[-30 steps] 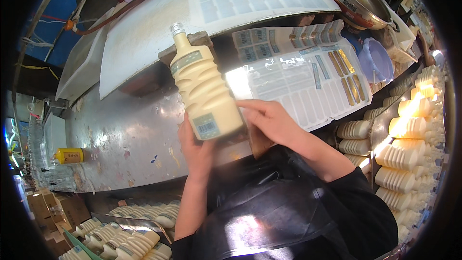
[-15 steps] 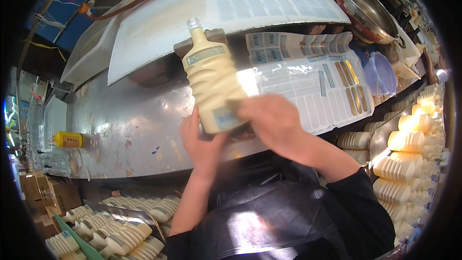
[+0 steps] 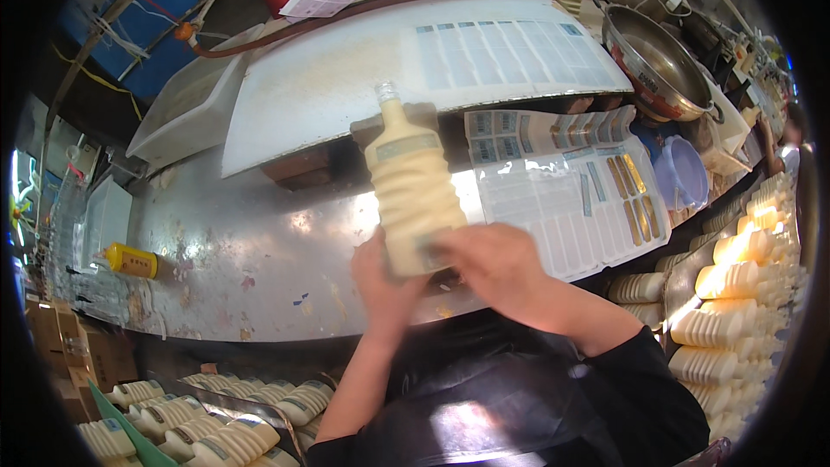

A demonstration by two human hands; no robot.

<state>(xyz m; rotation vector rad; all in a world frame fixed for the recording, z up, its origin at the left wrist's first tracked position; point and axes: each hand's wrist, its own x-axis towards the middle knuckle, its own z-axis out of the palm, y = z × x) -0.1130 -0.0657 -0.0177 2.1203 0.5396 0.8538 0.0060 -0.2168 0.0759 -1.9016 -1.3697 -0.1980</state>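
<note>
A cream bottle point(image 3: 413, 186) with wavy ribs and a clear neck lies on its back, neck pointing away, its upper part propped on a brown block point(image 3: 367, 131). My left hand point(image 3: 383, 285) grips the bottle's base from the lower left. On the base's right side my right hand point(image 3: 500, 266) has its fingers bent and pressed against a grey-blue label point(image 3: 429, 248). Motion smears those fingertips, so whatever they pinch is hidden. Another grey-green label point(image 3: 406, 148) sits across the bottle's shoulder. Sheets of labels point(image 3: 527, 195), blue and gold strips among them, lie to the right.
A white board point(image 3: 346, 69) bearing another label sheet spans the far side of the metal table point(image 3: 233, 268). A yellow bottle point(image 3: 132, 261) lies at left. Right are a metal pan point(image 3: 653, 56) and lilac bucket point(image 3: 680, 173). Cream bottles fill racks point(image 3: 233, 441) at both lower sides.
The whole view has shifted, so everything sits lower in the picture. My left hand keeps its hold on the bottle's base; my right hand stays at the lower label, its fingers slightly moved.
</note>
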